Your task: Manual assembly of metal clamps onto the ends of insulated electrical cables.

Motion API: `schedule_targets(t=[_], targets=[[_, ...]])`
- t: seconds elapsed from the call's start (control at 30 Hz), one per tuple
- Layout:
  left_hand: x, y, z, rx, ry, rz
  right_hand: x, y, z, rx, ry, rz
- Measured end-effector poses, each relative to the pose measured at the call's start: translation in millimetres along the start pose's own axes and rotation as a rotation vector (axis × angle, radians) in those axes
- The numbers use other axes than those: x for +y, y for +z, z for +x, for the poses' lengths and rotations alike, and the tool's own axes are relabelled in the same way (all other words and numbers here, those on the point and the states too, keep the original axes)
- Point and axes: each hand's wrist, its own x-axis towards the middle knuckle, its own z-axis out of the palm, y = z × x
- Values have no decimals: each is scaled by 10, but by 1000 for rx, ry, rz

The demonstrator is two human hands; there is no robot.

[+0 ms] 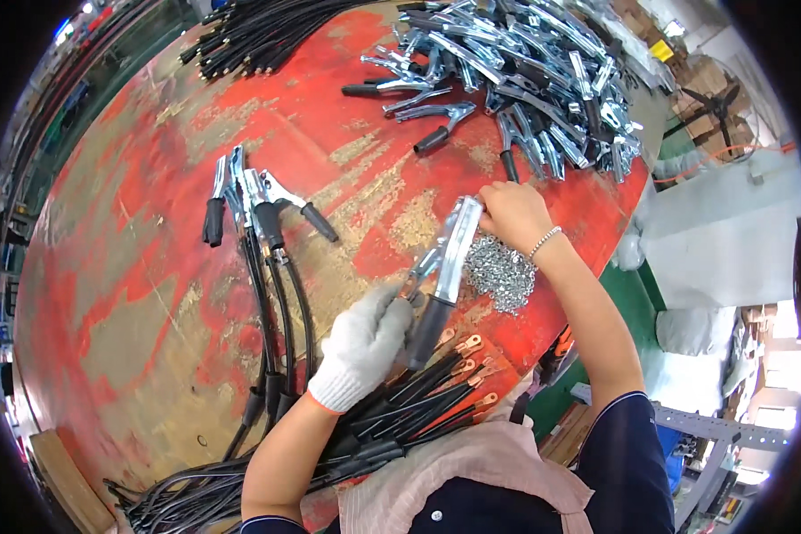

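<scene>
A metal battery clamp (458,254) with a black handle sleeve stands tilted in front of me, its jaw end pointing away. My left hand (365,343), in a white knitted glove, is closed around the clamp's lower side; a small copper-coloured part shows by the fingertips. At the jaw end, my bare right hand (514,215) has its fingers curled against the metal, their tips partly hidden. Beneath the right wrist lies a heap of small metal fasteners (503,274). Black cables with copper ring lugs (472,341) lie close below the clamp.
A large pile of metal clamps (525,76) covers the table's far right. Several clamps joined to black cables (276,276) lie left of my hands. Black cable bundles rest at the far edge (258,36) and near edge (187,494). The worn red table (133,338) ends at my right.
</scene>
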Motion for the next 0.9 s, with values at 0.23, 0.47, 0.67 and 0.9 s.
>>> schedule_targets(t=[0.23, 0.47, 0.67, 0.9], targets=[[-14, 5, -167, -32, 159, 38, -468, -642, -404, -91, 16, 1304], [70, -1, -221, -111, 156, 38, -897, -186, -738, 159, -89, 1361], [40, 21, -197, -149, 130, 18, -1122, -101, -939, -23, 323, 2044], [21, 39, -187, -149, 166, -10, -1079, 219, -952, -83, 256, 2231]])
